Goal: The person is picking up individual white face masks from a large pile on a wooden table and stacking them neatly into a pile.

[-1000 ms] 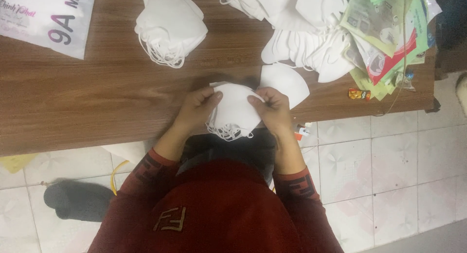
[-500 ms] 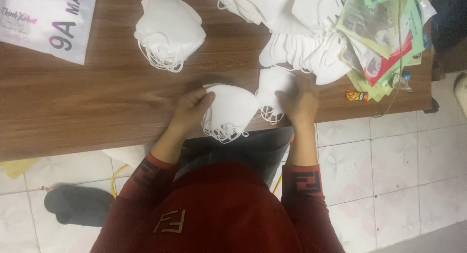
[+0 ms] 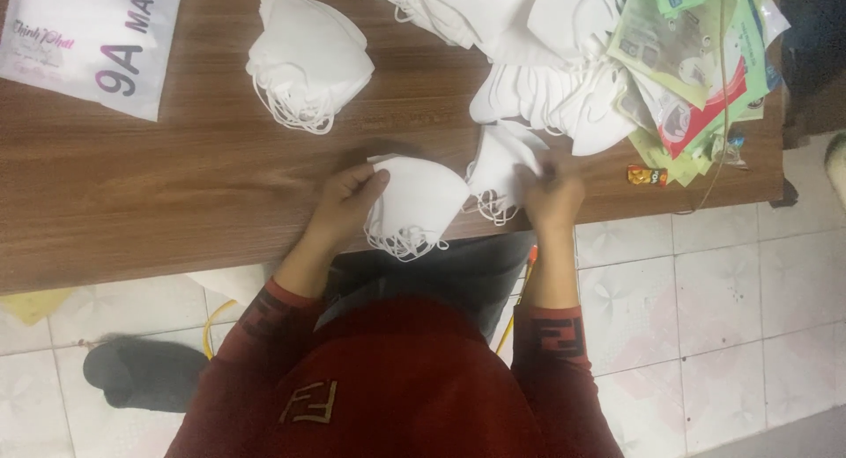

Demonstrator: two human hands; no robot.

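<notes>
Looking down from the head view, the left hand grips a small stack of white folded masks at its left edge, fingers closed on it, with the stack resting at the near edge of the brown wooden table and its ear loops hanging over the rim. The right hand lies just beside it, fingers pinched narrow on a single white mask flat on the table; how firmly it holds cannot be told, as the hand is blurred. A second neat stack sits well apart toward the far side. A loose heap of masks spreads at the upper right, touching a pile of coloured packets. A printed white bag lies at the far left corner.

Risk, as judged: the held stack overhangs the edge, so a slack grip could let masks slide to the tiled floor. Dangling loops could tangle between the two masks being handled.
</notes>
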